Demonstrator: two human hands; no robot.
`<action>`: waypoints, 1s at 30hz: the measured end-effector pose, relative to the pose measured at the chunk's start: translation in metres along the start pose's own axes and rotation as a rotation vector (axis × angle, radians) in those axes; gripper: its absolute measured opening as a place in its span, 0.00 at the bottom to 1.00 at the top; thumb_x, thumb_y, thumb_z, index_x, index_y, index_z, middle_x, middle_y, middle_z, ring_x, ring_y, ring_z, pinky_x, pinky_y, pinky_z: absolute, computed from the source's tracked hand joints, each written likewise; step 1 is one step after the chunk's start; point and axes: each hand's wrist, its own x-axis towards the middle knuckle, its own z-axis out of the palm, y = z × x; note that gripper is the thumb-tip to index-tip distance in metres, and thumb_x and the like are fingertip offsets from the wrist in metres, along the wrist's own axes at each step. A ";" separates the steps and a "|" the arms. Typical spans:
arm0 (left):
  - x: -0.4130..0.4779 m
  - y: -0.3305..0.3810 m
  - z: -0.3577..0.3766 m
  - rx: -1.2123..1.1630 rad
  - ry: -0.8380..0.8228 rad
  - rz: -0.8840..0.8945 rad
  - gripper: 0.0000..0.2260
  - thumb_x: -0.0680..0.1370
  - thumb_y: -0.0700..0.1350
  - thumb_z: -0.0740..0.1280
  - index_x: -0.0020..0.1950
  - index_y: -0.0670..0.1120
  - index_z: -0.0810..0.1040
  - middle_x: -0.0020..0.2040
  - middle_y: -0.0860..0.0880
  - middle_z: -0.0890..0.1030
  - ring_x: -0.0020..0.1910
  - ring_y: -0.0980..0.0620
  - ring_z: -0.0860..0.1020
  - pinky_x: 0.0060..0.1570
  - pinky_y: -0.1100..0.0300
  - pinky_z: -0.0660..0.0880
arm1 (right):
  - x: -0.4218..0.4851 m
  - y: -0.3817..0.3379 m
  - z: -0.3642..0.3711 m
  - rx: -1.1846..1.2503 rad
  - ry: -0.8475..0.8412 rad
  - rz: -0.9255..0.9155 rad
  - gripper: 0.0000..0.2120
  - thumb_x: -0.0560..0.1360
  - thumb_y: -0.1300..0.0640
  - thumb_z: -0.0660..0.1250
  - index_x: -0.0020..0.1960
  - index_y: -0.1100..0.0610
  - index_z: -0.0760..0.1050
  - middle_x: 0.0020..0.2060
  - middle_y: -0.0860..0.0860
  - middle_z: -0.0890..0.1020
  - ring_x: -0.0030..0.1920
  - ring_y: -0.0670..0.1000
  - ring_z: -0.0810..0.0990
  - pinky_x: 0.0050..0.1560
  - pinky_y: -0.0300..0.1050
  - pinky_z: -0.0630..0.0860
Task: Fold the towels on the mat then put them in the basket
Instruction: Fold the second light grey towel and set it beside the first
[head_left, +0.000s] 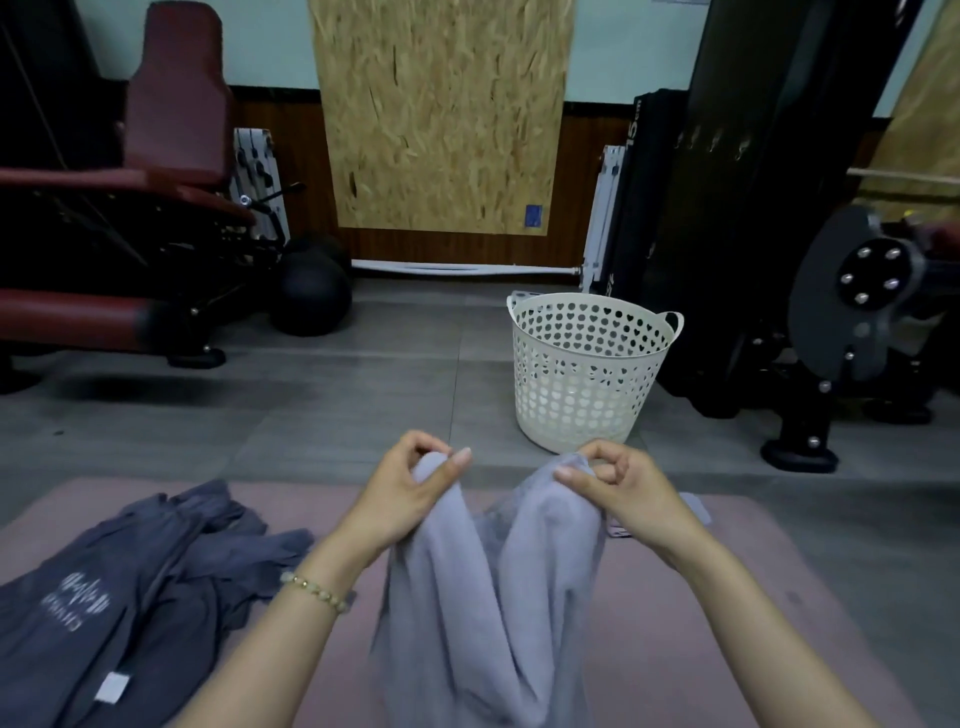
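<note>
Light grey towel (488, 597), held up over the pink mat (727, 597) by its upper edge. The thumb and curled fingers (452, 465) of the left hand (400, 499) pinch one bunch of the edge, and those of the right hand (623, 493) pinch another. The cloth sags in a deep fold between the two grips and hangs toward the person.

Each grip takes only a little gathered cloth, so the edge could slip free. If the pinched points are not true corners, the fold would likely come out skewed.

A heap of dark grey towels (145, 561) lies on the mat to the left, and the white perforated basket (587, 374) stands on the floor beyond.

The towel's lower end is cut off by the frame, its corners are hidden inside the fingers, and the number of dark towels cannot be told.
</note>
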 end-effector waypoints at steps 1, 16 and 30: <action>0.006 -0.011 -0.006 0.039 0.064 -0.021 0.10 0.74 0.48 0.70 0.39 0.47 0.71 0.36 0.51 0.74 0.36 0.55 0.72 0.38 0.67 0.69 | 0.000 0.005 -0.010 0.012 0.008 0.022 0.06 0.73 0.59 0.70 0.42 0.60 0.75 0.27 0.52 0.81 0.27 0.45 0.75 0.30 0.36 0.69; 0.015 -0.093 -0.075 0.267 0.373 0.065 0.16 0.79 0.45 0.64 0.34 0.46 0.62 0.29 0.48 0.64 0.29 0.52 0.61 0.29 0.62 0.60 | -0.014 0.070 -0.097 0.048 0.304 0.077 0.22 0.66 0.50 0.73 0.51 0.67 0.77 0.36 0.55 0.85 0.35 0.45 0.81 0.35 0.33 0.77; -0.002 -0.101 -0.099 0.408 -0.117 0.021 0.15 0.70 0.49 0.73 0.31 0.40 0.77 0.28 0.48 0.77 0.27 0.61 0.71 0.28 0.64 0.67 | -0.022 0.093 -0.121 -0.138 0.226 0.145 0.07 0.72 0.62 0.71 0.44 0.67 0.78 0.31 0.50 0.81 0.31 0.42 0.77 0.36 0.28 0.75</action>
